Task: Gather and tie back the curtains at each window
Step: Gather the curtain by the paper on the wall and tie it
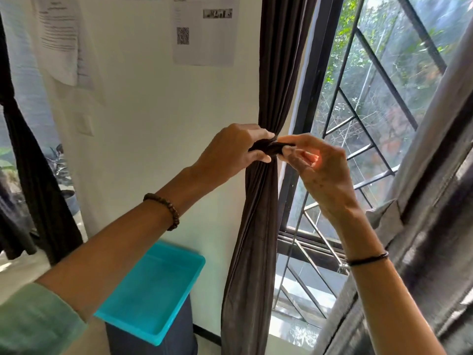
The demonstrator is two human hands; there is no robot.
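There is open air in front of the bare wall (pixel 153 124), left of the dark curtain (pixel 258 213), and the left hand (pixel 235 149) reaches through it. Lower down, a teal tray (pixel 153 290) on a dark bin (pixel 176 336) juts out just beside the curtain's lower part. To the right, the window frame (pixel 304 119) and its slanted bars (pixel 371 139) block the way behind. The right hand (pixel 317 167) works in the gap between the dark curtain and a grey curtain (pixel 432 213). Both hands pinch the tie (pixel 268 147).

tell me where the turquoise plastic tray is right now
In the head view the turquoise plastic tray sits low, left of centre, by the white wall, just left of the gathered dark brown curtain.
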